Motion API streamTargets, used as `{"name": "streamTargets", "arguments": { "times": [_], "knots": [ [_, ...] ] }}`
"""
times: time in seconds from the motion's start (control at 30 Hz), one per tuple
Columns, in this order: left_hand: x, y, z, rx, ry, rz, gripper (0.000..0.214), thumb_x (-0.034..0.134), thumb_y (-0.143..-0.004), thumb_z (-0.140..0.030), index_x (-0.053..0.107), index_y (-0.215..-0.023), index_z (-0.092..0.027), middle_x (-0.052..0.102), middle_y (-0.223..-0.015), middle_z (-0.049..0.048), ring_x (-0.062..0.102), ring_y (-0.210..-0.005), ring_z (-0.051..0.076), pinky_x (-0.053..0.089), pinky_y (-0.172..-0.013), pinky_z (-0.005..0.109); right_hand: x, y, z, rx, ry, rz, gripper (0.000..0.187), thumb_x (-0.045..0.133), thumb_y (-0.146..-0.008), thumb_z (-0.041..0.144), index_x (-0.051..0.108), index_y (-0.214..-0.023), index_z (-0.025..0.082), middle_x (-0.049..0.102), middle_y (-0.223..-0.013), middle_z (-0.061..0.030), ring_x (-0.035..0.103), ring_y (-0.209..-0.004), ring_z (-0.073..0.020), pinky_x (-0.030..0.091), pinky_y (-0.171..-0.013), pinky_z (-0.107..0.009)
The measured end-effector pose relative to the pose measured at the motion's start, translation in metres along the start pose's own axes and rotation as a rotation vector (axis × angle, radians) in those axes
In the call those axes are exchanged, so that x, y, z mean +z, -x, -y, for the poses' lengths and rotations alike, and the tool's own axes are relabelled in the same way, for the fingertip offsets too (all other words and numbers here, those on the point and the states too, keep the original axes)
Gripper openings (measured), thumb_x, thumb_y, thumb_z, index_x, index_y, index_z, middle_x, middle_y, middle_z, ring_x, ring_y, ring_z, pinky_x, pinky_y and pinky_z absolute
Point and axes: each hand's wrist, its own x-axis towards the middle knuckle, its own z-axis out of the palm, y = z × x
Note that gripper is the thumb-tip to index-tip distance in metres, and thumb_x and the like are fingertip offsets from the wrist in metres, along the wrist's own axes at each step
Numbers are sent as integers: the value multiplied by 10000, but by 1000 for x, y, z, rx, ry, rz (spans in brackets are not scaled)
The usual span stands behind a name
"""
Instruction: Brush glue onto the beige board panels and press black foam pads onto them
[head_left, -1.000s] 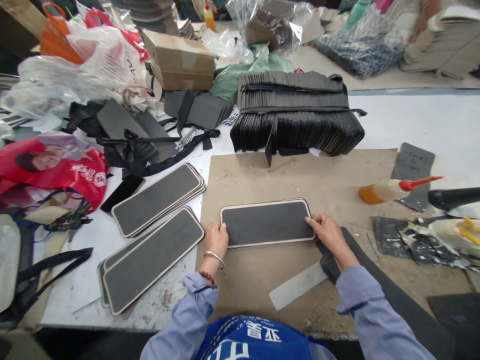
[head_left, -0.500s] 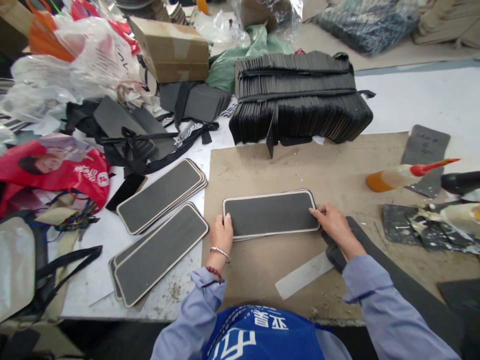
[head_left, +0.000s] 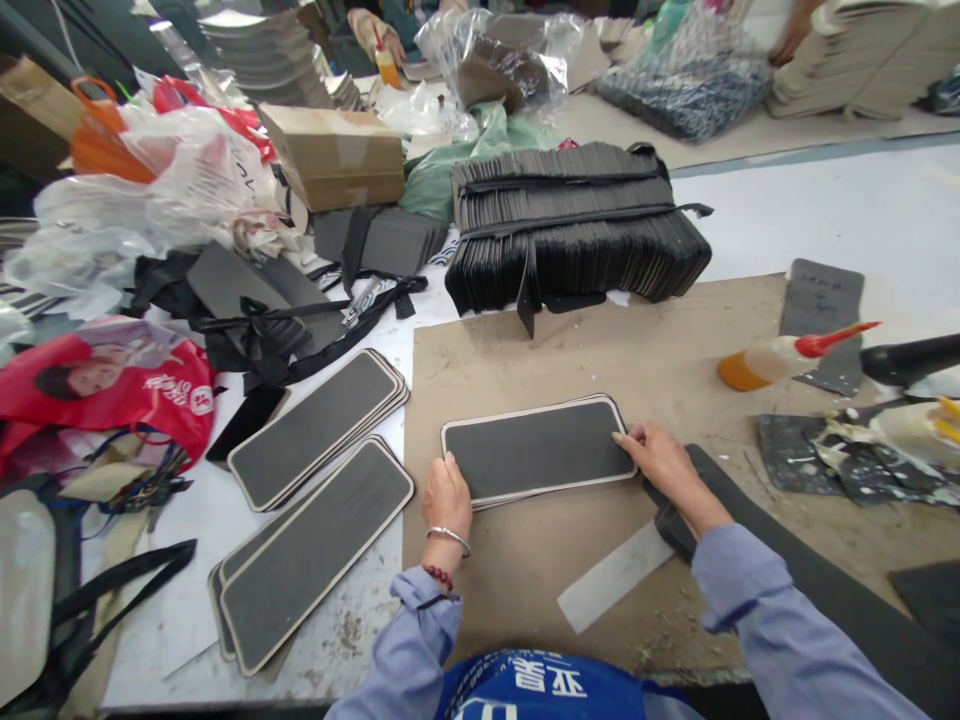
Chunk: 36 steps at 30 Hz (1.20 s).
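A dark grey, round-cornered rectangular panel with a pale border (head_left: pixel 540 450) lies in front of me, with at least one more panel edge showing under it. My left hand (head_left: pixel 447 497) grips its left end, thumb on top. At the right end, my right hand (head_left: pixel 664 465) pinches the edge between thumb and fingers. To the left lie two piles of similar bordered panels, an upper pile (head_left: pixel 315 430) and a lower pile (head_left: pixel 319 555). A translucent pale strip (head_left: pixel 615 578) rests on the brown board (head_left: pixel 517 560) below my right hand.
A strapped bundle of dark panels (head_left: pixel 570 225) stands behind the board. On the right are a red-tipped bottle of amber liquid (head_left: pixel 765 365) and a glue-smeared plate (head_left: pixel 799 455). Bags and a cardboard box (head_left: pixel 337 155) crowd the back left. Another person's hand (head_left: pixel 382 40) shows far back.
The view has tilted upward, so the table appears lower and more of the background shows. Both hands keep their hold on the panel's ends.
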Motion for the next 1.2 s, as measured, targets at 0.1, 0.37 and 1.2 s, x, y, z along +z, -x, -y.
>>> {"name": "streamTargets", "arguments": {
  "times": [0.1, 0.37, 1.2],
  "knots": [
    [-2, 0, 5, 20, 20, 25, 341, 229, -910, -297, 506, -749, -177, 615, -750, 100, 577, -704, 205, 340, -602, 296, 0, 0, -1, 6, 0, 10, 239, 526, -775, 403, 476, -646, 209, 553, -608, -4, 511, -611, -158, 329, -555, -243],
    [7, -10, 25, 262, 55, -264, 215, 479, -820, -256, 544, -980, -129, 577, -921, 122, 521, -924, 239, 409, -820, 362, 7, -5, -8, -46, 29, -16, 254, 518, -786, 403, 463, -629, 211, 553, -625, -5, 502, -588, -152, 324, -546, -244],
    [-45, -9, 2, 272, 828, 453, 137, 577, -729, -278, 479, -778, -197, 498, -684, -27, 488, -630, 110, 405, -648, 242, 7, -2, -7, -56, -2, -22, 251, 518, -797, 397, 456, -639, 212, 560, -649, -9, 505, -623, -156, 324, -561, -247]
  ]
}}
